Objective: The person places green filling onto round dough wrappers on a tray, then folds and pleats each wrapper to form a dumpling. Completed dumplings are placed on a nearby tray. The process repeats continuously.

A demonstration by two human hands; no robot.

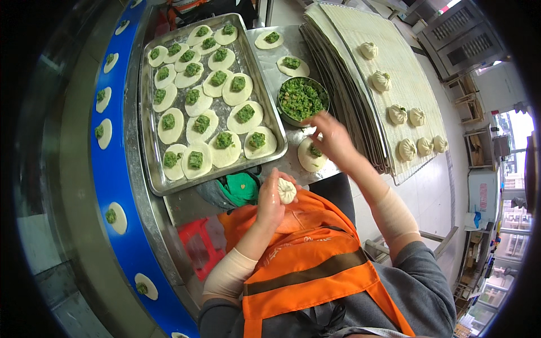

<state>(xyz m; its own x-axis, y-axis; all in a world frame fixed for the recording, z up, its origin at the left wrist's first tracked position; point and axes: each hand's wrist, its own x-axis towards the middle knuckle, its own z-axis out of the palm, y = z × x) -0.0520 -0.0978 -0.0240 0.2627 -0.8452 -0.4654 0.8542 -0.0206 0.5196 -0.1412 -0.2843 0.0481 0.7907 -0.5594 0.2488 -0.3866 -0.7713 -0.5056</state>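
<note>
In my left hand (272, 196) rests a closed, pleated dough bun (287, 191), held in front of my orange apron. My right hand (334, 137) is slightly blurred, its fingers apart and nothing visible between them. It hovers by the near rim of a round metal bowl (280, 110) holding chopped green filling (301, 98). Partly under that hand, a flat dough round (310, 158) with green filling lies on the metal table (291, 139). To the left, a large metal tray (211, 179) carries many dough rounds (245, 117) topped with green filling.
At far left a blue conveyor belt (122, 177) bears spaced filled rounds (117, 217). On the right, stacked mesh racks (372, 126) hold several finished buns (407, 149). A green-lined cloth item (241, 188) sits by the tray, with a red plastic stool (203, 245) below.
</note>
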